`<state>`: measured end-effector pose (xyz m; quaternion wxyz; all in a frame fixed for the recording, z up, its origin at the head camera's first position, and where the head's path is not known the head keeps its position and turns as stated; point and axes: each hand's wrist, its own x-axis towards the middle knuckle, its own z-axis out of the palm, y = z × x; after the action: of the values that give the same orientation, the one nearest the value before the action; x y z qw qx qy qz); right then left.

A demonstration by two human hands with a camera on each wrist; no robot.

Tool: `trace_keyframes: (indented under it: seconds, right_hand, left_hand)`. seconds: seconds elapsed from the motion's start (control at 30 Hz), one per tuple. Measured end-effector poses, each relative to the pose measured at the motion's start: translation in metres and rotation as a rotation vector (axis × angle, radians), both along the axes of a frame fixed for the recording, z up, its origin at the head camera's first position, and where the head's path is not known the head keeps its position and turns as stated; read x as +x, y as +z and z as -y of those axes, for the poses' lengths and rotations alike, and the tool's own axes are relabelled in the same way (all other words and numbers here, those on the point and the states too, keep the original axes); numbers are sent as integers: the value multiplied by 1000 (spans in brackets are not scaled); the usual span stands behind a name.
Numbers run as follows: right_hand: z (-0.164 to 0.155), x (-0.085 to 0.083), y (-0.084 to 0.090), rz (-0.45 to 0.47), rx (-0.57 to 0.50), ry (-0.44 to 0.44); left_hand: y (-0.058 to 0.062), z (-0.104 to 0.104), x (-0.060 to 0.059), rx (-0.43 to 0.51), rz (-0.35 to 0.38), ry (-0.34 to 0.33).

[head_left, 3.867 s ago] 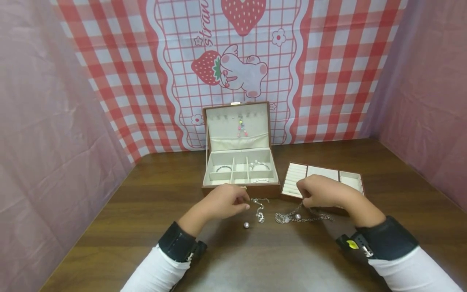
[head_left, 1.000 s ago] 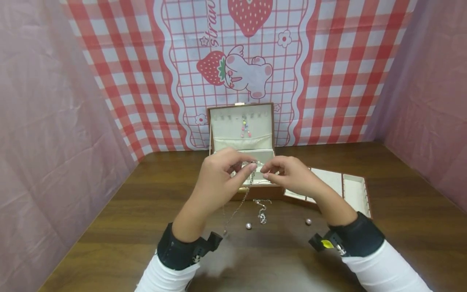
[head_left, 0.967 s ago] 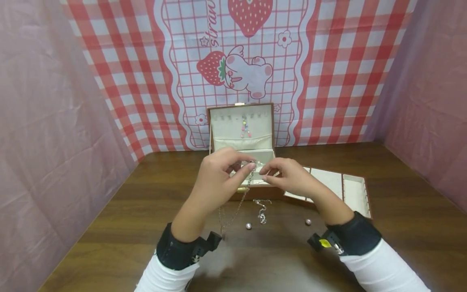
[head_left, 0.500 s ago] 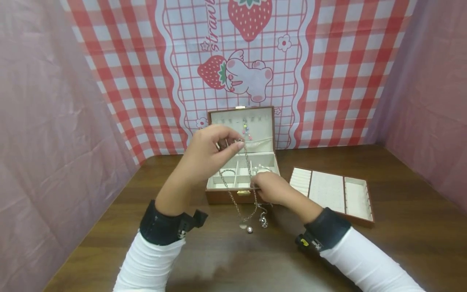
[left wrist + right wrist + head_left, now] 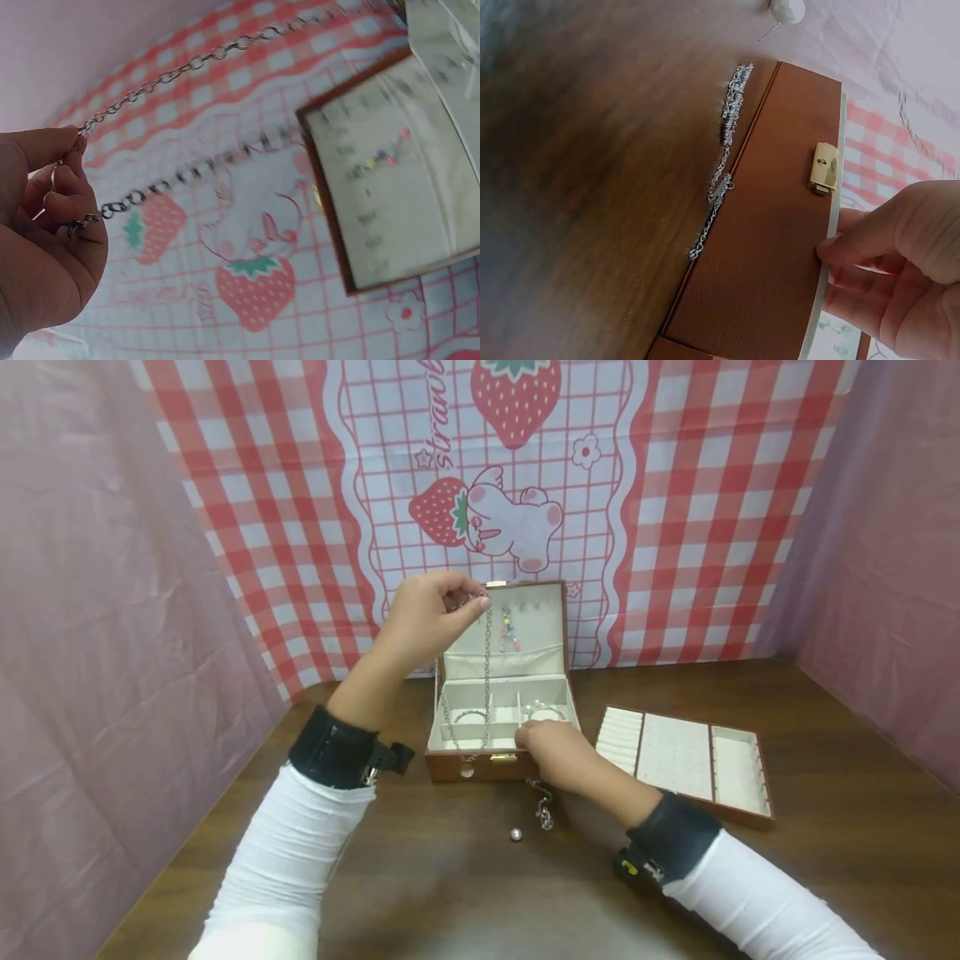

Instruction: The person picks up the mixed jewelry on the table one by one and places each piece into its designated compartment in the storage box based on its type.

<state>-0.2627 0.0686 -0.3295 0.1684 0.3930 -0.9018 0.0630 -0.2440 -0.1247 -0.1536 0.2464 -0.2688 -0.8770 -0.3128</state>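
Silver necklace (image 5: 486,672) in raised left hand (image 5: 427,618)

Box (image 5: 501,765) centre of table (image 5: 450,893), lid (image 5: 525,618) up at back against backdrop (image 5: 675,485). Tray (image 5: 682,756) on table just right of box. Left hand (image 5: 427,614) above box's left side, before lid; necklace (image 5: 487,668) hangs from it down into box. Right hand (image 5: 551,752) on box's front right rim. Chain (image 5: 543,806) and bead (image 5: 516,834) on table before box, bead left of chain.
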Motion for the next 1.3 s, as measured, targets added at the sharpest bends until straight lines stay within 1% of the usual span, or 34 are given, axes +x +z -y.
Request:
trace_keyframes:
  seconds: [0.13, 0.27, 0.47, 0.53, 0.6, 0.7, 0.8, 0.87, 0.97, 1.1, 1.2, 1.3]
  right_hand:
    - [-1, 4, 1, 24, 18, 2]
    - [-3, 9, 3, 44, 22, 6]
    - [-4, 13, 1, 38, 13, 26]
    - [-6, 11, 0, 52, -16, 46]
    - [-10, 8, 1, 68, -45, 46]
    - [-22, 1, 5, 92, -117, -4]
    - [-37, -8, 8, 106, -184, -125]
    - [-47, -16, 7, 127, -232, -195]
    - [-56, -24, 3, 196, -279, -272]
    - [-61, -31, -1, 297, -312, -316]
    - [-61, -35, -2, 327, -329, -350]
    - [-61, -36, -2, 325, -339, -374]
  left_hand:
    - [4, 1, -20, 27, 18, 52]
    - [6, 1, -40, 57, 28, 88]
    - [2, 0, -68, 82, 44, 146]
    - [0, 0, -77, 92, 47, 168]
    - [-1, 1, -84, 103, 54, 184]
    - [-5, 3, -97, 122, 63, 204]
    - [-10, 4, -109, 135, 69, 217]
    - [-13, 3, -116, 138, 70, 221]
    - [-15, 3, -124, 138, 74, 224]
    - [-12, 3, -134, 184, 64, 237]
    - [-7, 5, -141, 247, 66, 239]
    - [-5, 8, -148, 314, 88, 222]
